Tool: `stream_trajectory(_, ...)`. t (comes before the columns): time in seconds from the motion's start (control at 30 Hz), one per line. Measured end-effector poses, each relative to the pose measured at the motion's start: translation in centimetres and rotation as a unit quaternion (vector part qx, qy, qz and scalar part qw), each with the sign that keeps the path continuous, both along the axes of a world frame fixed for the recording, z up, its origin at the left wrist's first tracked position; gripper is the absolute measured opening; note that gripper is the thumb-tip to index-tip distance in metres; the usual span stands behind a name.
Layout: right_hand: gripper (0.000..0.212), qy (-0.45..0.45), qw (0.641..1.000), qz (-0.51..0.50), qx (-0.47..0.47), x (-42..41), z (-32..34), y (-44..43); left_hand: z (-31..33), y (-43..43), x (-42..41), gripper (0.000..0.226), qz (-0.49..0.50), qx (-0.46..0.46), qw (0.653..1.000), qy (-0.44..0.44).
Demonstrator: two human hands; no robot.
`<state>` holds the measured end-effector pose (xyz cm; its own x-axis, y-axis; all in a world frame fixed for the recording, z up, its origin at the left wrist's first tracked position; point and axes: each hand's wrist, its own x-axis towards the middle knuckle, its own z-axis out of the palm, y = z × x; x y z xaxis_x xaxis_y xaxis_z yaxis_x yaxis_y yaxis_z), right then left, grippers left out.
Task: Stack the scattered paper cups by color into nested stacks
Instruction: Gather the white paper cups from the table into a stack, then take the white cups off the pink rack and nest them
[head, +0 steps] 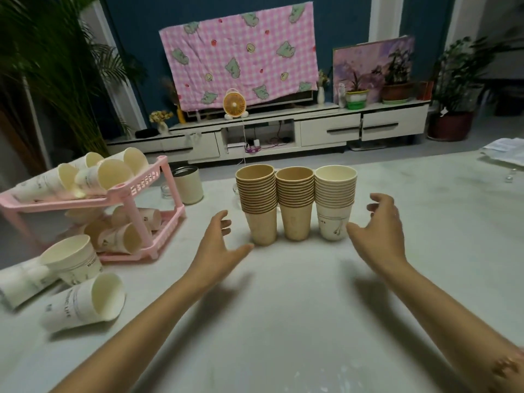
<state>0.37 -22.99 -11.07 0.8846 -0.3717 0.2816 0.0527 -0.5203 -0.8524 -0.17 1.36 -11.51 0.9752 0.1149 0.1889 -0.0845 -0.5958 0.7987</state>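
Upright nested brown paper-cup stacks point(259, 205), white paper-cup stack point(334, 205)
Left grip point(218, 242), right grip point(380, 234) spread open, empty; loose white paper cups point(82, 302) lying sideways, leftward, nearer left grip

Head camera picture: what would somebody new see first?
Three tall cup stacks stand in a row in the middle: a brown stack, a second brown stack and a white stack, left to right. An open left hand and right hand flank the row. At the left a pink rack holds loose cups lying on their sides, and a pink cloth hangs at the back.
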Motion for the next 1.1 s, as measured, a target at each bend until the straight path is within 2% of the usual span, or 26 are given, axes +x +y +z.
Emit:
stream_trajectory(0.07, 0.054, -0.039, 0.998, 0.045, 0.011, -2.7, 0.7, 2.1, -0.3, 1.0, -4.2, 0.061, -0.006, 0.034, 0.998, -0.055)
stream_trajectory(0.2, 0.039, 0.032, 0.962, 0.27, 0.015, -7.0, 1.8, 8.0, -1.9, 4.0, -10.4, 0.028, 0.039, 0.011, 0.985, -0.168)
stream_trajectory(0.27, 0.035, 0.079, 0.934, 0.348, 0.025, -8.6, 2.0, 11.9, -1.8, 6.3, -11.9, 0.028, 0.127, -0.039, 0.971, -0.198)
stream_trajectory(0.37, 0.029, 0.12, 0.894, 0.431, 0.009, -10.2, 1.4, 17.8, -0.9, 10.2, -12.7, 0.029, 0.274, -0.131, 0.926, -0.225)
stream_trajectory(0.5, 0.023, 0.138, 0.853, 0.504, 0.001, -10.3, 0.5, 23.5, -1.2, 13.6, -13.3, 0.033, 0.341, -0.152, 0.908, -0.193)
stream_trajectory(0.6, 0.027, 0.173, 0.841, 0.512, 0.02, -9.9, 0.0, 27.5, -1.5, 15.9, -13.5, 0.042, 0.312, -0.108, 0.93, -0.162)
stream_trajectory(0.7, 0.033, 0.182, 0.85, 0.495, 0.027, -9.4, -0.7, 30.5, -1.7, 18.2, -13.2, 0.062, 0.241, -0.041, 0.963, -0.113)
stream_trajectory(0.77, 0.03, 0.159, 0.859, 0.486, 0.012, -9.2, -0.8, 31.9, -2.2, 19.7, -13.0, 0.075, 0.206, 0.01, 0.974, -0.097)
stream_trajectory(0.87, 0.023, 0.109, 0.859, 0.499, 0.029, -9.1, 0.2, 32.3, -2.5, 20.8, -12.9, 0.087, 0.174, 0.109, 0.978, -0.035)
stream_trajectory(0.97, 0.021, 0.082, 0.826, 0.557, 0.028, -8.8, 2.1, 33.7, -2.7, 22.4, -13.1, 0.076, 0.184, 0.213, 0.959, -0.043)
stream_trajectory(1.03, 0.015, 0.044, 0.824, 0.564, 0.029, -8.1, 3.4, 34.8, -2.9, 23.6, -13.4, 0.067, 0.235, 0.208, 0.946, -0.077)
stream_trajectory(1.1, 0.015, -0.002, 0.853, 0.518, 0.053, -6.5, 4.2, 36.3, -2.7, 24.8, -13.9, 0.062, 0.296, 0.115, 0.946, -0.067)
